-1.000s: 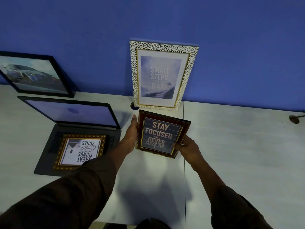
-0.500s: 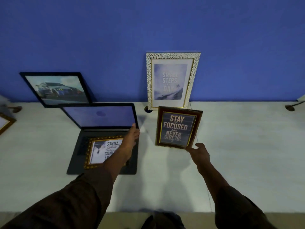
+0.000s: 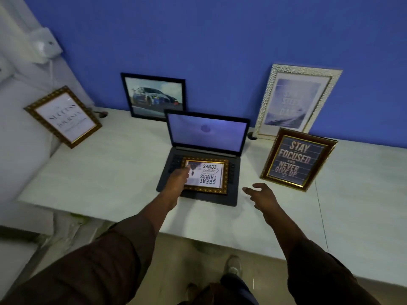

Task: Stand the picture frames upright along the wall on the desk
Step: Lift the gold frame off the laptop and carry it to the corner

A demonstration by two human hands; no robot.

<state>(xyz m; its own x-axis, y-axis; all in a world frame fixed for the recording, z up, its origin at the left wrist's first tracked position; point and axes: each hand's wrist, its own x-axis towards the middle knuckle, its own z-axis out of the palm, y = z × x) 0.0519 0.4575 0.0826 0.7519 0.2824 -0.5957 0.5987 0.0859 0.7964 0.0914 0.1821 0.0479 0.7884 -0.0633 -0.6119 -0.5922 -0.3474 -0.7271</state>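
Observation:
A gold-framed "Great Things" picture (image 3: pixel 209 175) lies flat and upside down on the keyboard of an open laptop (image 3: pixel 202 155). My left hand (image 3: pixel 178 179) rests on its left edge, fingers on the glass. My right hand (image 3: pixel 262 194) hovers open over the desk, right of the laptop, holding nothing. The dark red "Stay Focused" frame (image 3: pixel 297 159) stands upright on its own, in front of the white pebbled frame (image 3: pixel 295 102) that leans on the blue wall. A black car picture (image 3: pixel 154 96) leans on the wall behind the laptop.
A gold "Success" frame (image 3: pixel 63 116) leans against the white side wall at the left. The white desk (image 3: pixel 105 172) has a front edge near my feet. A grommet hole (image 3: pixel 102 114) sits by the back left corner.
Both hands let go of the "Stay Focused" frame, which now stands alone. My left hand moved onto the frame on the laptop. My right hand drew back and left. The view swung left.

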